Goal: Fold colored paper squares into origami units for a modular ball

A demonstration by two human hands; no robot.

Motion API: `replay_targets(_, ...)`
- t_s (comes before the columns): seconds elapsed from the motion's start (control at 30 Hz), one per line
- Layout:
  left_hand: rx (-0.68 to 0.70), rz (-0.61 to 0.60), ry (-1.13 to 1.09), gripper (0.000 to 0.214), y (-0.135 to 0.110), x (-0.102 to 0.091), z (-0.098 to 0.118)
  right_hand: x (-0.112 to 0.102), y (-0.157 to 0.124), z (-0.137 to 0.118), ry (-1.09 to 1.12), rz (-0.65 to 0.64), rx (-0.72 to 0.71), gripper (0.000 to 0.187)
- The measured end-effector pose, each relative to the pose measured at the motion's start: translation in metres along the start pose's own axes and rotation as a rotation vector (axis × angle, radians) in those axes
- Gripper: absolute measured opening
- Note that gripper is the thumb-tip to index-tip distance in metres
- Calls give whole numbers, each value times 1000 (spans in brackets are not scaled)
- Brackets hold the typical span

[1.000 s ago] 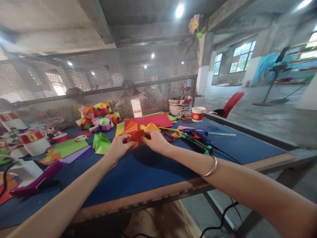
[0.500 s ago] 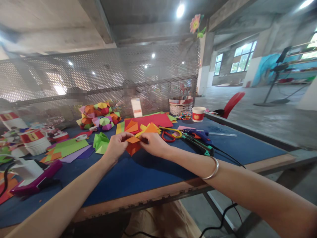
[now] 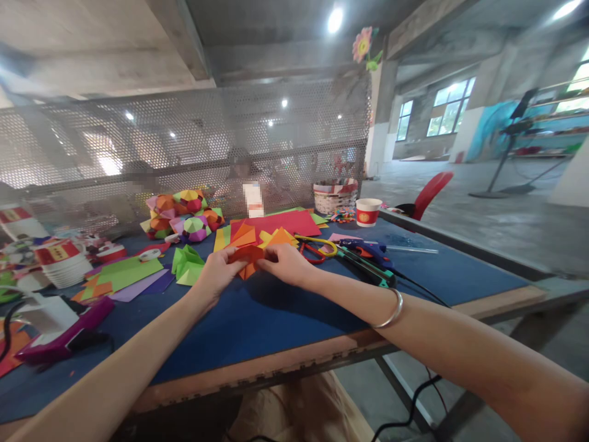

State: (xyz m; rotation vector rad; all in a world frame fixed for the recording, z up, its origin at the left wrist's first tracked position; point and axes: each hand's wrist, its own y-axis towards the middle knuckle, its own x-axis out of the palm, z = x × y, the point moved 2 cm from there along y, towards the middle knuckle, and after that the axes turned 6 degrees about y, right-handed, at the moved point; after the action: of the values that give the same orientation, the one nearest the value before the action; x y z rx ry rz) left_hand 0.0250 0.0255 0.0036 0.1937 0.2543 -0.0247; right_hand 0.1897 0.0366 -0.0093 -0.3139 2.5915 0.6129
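Between both hands is a folded piece of orange paper (image 3: pixel 249 253), held just above the blue tabletop. My left hand (image 3: pixel 219 270) pinches its left side between thumb and fingers. On the right side, my right hand (image 3: pixel 286 263) grips the other edge the same way. Behind the hands lie a red paper sheet (image 3: pixel 294 222) and yellow and orange folded pieces (image 3: pixel 280 236). Green folded paper (image 3: pixel 188 264) sits left of my left hand. Scissors with red and yellow handles (image 3: pixel 317 248) lie just beyond my right hand.
A teal and black cutter (image 3: pixel 365 265) and a blue glue gun (image 3: pixel 368 248) lie to the right. A paper cup (image 3: pixel 368 212) and a woven basket (image 3: pixel 335 195) stand behind. Folded paper balls (image 3: pixel 184 215), stacked cups (image 3: pixel 64 264) and a purple power strip (image 3: pixel 64 334) occupy the left.
The orange paper has turned in my fingers, now showing a darker, rounded face where a lighter flat fold showed before. Both hands stay pinched on it, nearly in place.
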Motion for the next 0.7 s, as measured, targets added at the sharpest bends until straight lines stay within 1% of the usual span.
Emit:
replay_targets(0.13, -40, -86, 31, 38, 1, -1, -3, -1, 2, 3, 45, 24, 19, 17)
replay_targets(0.23, -56, -110, 1, 34, 2, -2, -3, -1, 3, 5, 52, 29, 11, 15)
replay_targets(0.37, -52, -95, 5, 30, 2, -3, -1, -1, 3, 5, 19, 18, -42, 14)
replay_targets(0.47, -29, -44, 22, 28, 1, -4, -1, -1, 2, 4, -23, -3, -61, 14)
replay_targets(0.5, -38, -27, 12, 27, 1, -4, -2, -1, 2, 3, -32, -8, -62, 12)
replay_targets(0.57, -90, -17, -35, 24, 1, -4, -2, 0, 0, 3, -24, 10, -81, 3)
replay_targets(0.6, -128, -21, -71, 22, 0, -5, -2, 0, 0, 2, -10, 34, -111, 12)
replay_targets(0.63, -165, -25, -112, 19, 0, -5, -2, -1, -1, 1, 2, 64, -159, 24)
replay_targets(0.7, -221, -19, -189, 12, 0, -6, 0, -2, -4, -2, -15, 110, -298, 44)
